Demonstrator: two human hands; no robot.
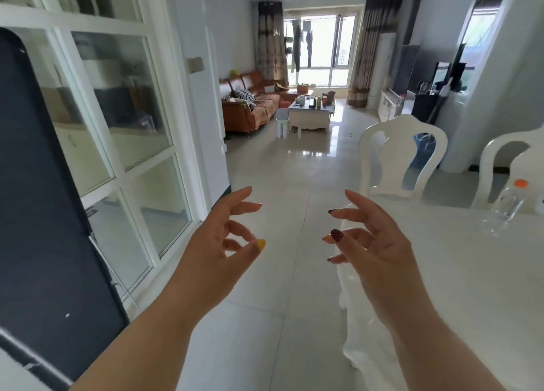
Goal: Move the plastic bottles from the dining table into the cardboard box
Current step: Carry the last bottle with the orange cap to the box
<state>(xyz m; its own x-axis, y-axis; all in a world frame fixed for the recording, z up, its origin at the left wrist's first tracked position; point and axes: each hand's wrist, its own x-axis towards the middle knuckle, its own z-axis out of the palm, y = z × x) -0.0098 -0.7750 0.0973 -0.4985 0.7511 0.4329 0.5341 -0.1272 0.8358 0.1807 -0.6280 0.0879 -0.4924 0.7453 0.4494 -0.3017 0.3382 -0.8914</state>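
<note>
A clear plastic bottle (507, 207) with an orange cap stands on the white dining table (459, 272) at the right edge of the head view. My left hand (223, 237) is raised over the floor, fingers apart and holding nothing. My right hand (374, 240) is raised over the table's left edge, fingers spread and holding nothing, well to the left of the bottle. No cardboard box for the bottles is in view.
Two white chairs (397, 155) (506, 166) stand behind the table. A dark panel (44, 184) and glass-paned doors (117, 110) line the left side. Tiled floor (279, 169) runs ahead to a sofa (250, 105) and coffee table (310, 113).
</note>
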